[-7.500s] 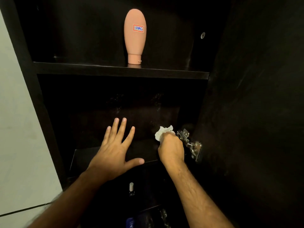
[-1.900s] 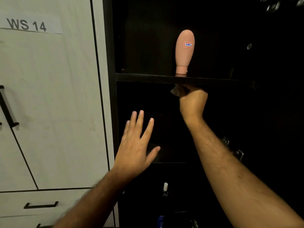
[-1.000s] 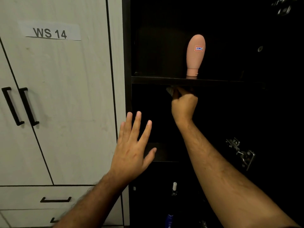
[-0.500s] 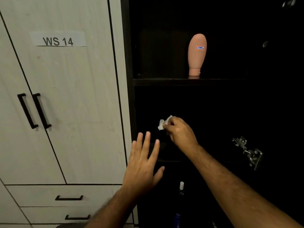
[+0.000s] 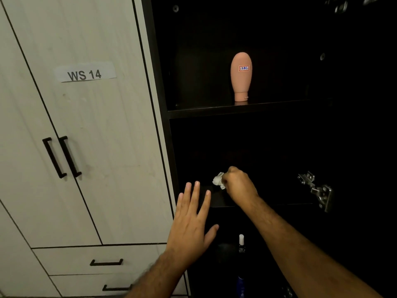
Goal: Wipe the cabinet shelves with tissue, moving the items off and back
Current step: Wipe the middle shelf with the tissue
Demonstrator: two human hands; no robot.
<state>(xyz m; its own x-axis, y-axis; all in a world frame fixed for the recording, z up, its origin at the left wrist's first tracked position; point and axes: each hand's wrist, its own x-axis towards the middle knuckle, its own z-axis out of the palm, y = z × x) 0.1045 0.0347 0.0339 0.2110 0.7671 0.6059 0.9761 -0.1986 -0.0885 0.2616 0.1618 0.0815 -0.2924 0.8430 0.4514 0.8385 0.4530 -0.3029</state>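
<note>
White tissue [image 5: 218, 180] is bunched in the right hand [image 5: 238, 186] over the middle shelf [image 5: 217, 201]; left hand [image 5: 191, 222] hovers splayed; peach bottle [image 5: 241, 76] stands inverted above.

bare middle shelf [image 5: 268, 201], lone bottle [image 5: 241, 76] on upper shelf, hinge [image 5: 315, 190] jutting right

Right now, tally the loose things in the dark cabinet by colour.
Pink: 1, the tube upright on the upper shelf.
White: 1, the tissue gripped in the right hand.
Dark with white cap: 1, the bottle low down.
Total: 3.
</note>
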